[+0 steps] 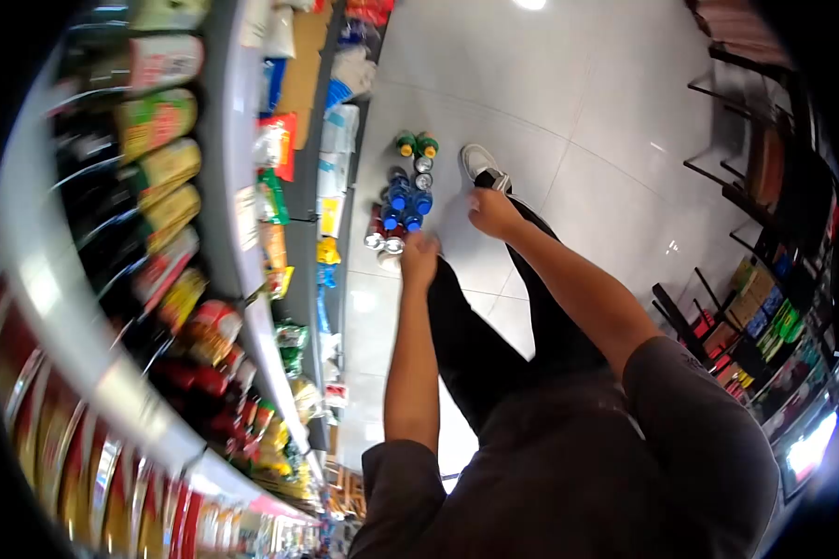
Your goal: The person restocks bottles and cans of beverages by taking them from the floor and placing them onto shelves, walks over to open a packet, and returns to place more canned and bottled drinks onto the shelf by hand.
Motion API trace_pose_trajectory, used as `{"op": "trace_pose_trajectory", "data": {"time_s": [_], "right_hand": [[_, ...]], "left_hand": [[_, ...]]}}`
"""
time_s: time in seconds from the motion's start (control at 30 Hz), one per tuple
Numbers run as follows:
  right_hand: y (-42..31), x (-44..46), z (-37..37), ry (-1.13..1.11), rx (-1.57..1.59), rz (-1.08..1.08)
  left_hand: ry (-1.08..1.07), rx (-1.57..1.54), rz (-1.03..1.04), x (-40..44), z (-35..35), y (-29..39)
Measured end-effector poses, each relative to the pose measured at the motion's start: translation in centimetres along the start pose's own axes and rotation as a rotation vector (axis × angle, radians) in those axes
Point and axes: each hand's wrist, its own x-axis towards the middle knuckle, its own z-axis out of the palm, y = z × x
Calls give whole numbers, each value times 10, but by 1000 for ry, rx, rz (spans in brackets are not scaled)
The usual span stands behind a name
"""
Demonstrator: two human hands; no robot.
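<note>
My left hand (422, 252) reaches down over the near end of a group of drinks on the floor. Its fingers are blurred, and I cannot tell whether they touch anything. My right hand (490, 212) hangs beside my shoe with its fingers curled in, and nothing shows in it. Several blue-capped bottles (399, 199) stand at the middle of the group. Two green bottles with yellow caps (406, 144) are at its far end. Silver-topped cans (423, 165) stand near them, and red cans (375, 239) are close to my left hand.
Shelves (228, 233) packed with packets and jars run along the left. My shoe (480, 163) rests on the pale tiled floor (615, 205). Dark racks (746, 196) with goods stand at the right, and a bright screen (811, 447) glows at the lower right.
</note>
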Motion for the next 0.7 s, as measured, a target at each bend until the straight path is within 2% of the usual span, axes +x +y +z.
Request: {"op": "trace_pose_trajectory", "data": {"time_s": [0.03, 0.1, 0.17, 0.23, 0.3, 0.37, 0.43, 0.57, 0.6, 0.63, 0.7], "right_hand": [[18, 24, 2, 20, -25, -9], [20, 104, 30, 26, -122, -68], [23, 162, 52, 17, -231, -109], [26, 217, 67, -18, -325, -122], [28, 265, 94, -108, -450, -112], [40, 288, 117, -156, -427, -101], [34, 290, 123, -167, -384, -134], [10, 250, 106, -58, -229, -320], [6, 234, 102, -14, -181, -381], [-1, 212, 92, -5, -87, -408], [-34, 159, 55, 128, 34, -568]], "left_hand": [[-11, -165, -55, 53, 25, -26], [105, -546, -120, 123, 21, 2], [174, -592, -127, 203, 54, -35], [203, -663, -187, 239, 63, -8], [108, -961, -184, 266, 59, 8], [50, -1200, -170, 287, 66, -5], [37, -1381, -145, 293, 64, -12], [168, -1295, -120, 245, 51, 16], [198, -1257, -14, 234, 54, 5], [239, -1224, -36, 206, 48, 14], [238, -1124, 87, 133, 25, 43]]}}
